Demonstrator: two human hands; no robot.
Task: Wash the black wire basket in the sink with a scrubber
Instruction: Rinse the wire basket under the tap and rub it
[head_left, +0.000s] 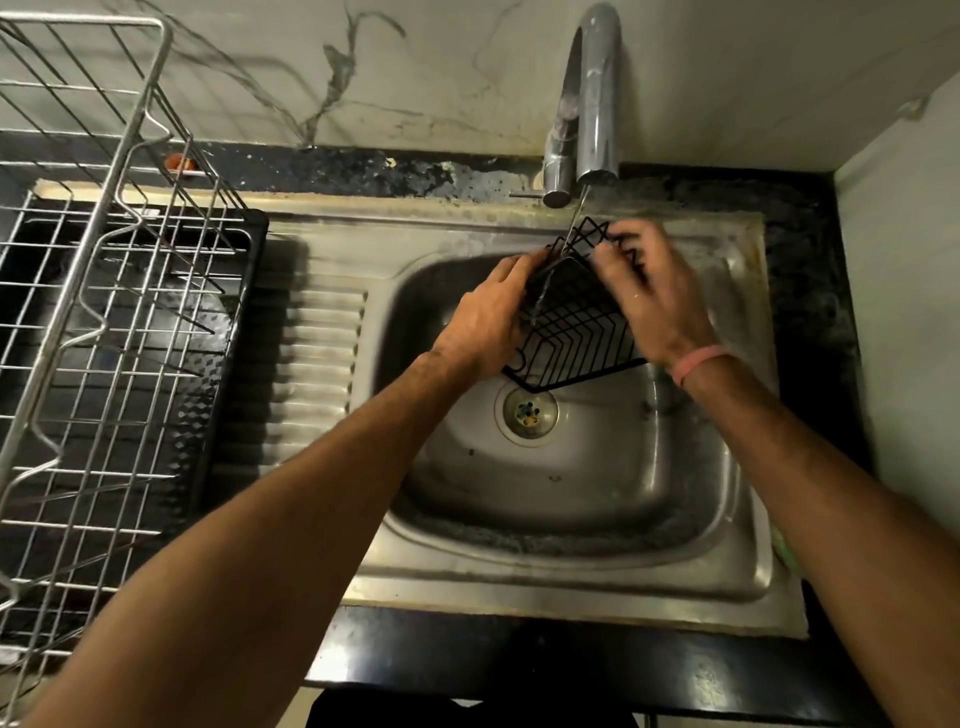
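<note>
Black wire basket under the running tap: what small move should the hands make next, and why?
Probably turn the black wire basket a little under the stream. Water from the tap strikes only its upper corner. The left hand and the right hand grip it on opposite sides above the sink, tilted. No scrubber is visible, so this looks like rinsing.

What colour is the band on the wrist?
Pink: the wristband on the right wrist, seen from the head view.

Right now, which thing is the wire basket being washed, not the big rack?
Find the steel sink under the tap. Above its drain, both hands hold the black wire basket in the running water, left hand and right hand on either side. It is small and black; the dish rack to the left is large and silver.
</note>
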